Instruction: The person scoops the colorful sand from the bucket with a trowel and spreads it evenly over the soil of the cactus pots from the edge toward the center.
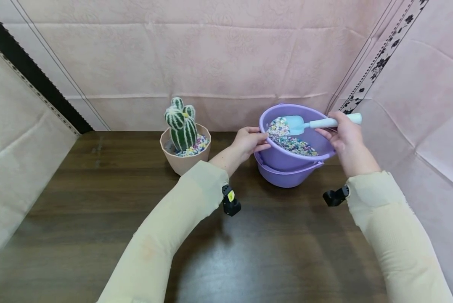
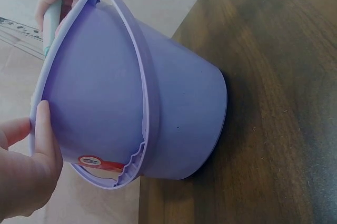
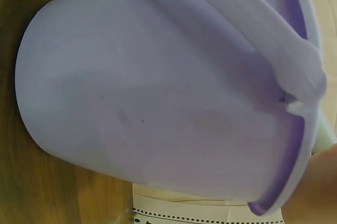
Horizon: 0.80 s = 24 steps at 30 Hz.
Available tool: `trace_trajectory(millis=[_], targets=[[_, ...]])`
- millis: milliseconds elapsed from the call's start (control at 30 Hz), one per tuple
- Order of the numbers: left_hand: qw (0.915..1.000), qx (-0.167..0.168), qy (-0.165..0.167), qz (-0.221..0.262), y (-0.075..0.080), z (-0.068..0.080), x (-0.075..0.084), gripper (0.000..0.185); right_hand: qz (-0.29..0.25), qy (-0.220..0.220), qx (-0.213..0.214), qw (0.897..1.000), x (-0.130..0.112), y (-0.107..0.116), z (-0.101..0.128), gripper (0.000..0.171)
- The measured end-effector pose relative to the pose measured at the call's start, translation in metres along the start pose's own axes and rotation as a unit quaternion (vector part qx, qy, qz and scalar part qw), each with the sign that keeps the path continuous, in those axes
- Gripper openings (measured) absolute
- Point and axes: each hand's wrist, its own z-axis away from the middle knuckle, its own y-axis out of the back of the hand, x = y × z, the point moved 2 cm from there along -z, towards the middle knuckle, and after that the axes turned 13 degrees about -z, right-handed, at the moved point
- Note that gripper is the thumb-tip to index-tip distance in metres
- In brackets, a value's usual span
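A purple bucket (image 1: 284, 160) stands on the table with multicoloured pebbles (image 1: 296, 146) inside, its carrying handle (image 2: 143, 61) hanging down the near side. With thumb and fingers my left hand (image 1: 246, 142) pinches the bucket's left rim; in the left wrist view the fingers (image 2: 47, 134) lie over that edge. My right hand (image 1: 348, 136) grips the light blue handle of a small shovel (image 1: 296, 125) at the right rim. The shovel's blade is over the bucket's opening, with pale pebbles (image 1: 278, 127) on it. In the right wrist view, the bucket's wall (image 3: 105, 87) hides most of the shovel.
Left of the bucket, a pinkish pot (image 1: 186, 163) holds a striped green cactus (image 1: 184, 132) with coloured pebbles around its base. Both containers stand near the back edge of the dark wooden table (image 1: 135, 235). A pale patterned cloth (image 1: 226, 59) hangs right behind them.
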Motion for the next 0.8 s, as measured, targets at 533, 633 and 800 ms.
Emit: trace_trajectory(millis=[533, 633, 800], targets=[[0.9997, -0.009, -0.019, 0.013, 0.0, 0.002, -0.002, 0.048, -0.046, -0.022, 0.012, 0.999, -0.016, 0.014, -0.002, 0.018], [0.9997, -0.009, -0.021, 0.009, 0.001, 0.002, -0.003, 0.047, -0.055, -0.031, 0.014, 0.998, -0.017, 0.015, -0.002, 0.017], [0.9993, -0.014, -0.034, 0.0, 0.012, 0.004, -0.006, 0.044, -0.066, -0.037, 0.016, 0.997, -0.016, 0.015, 0.0, 0.021]])
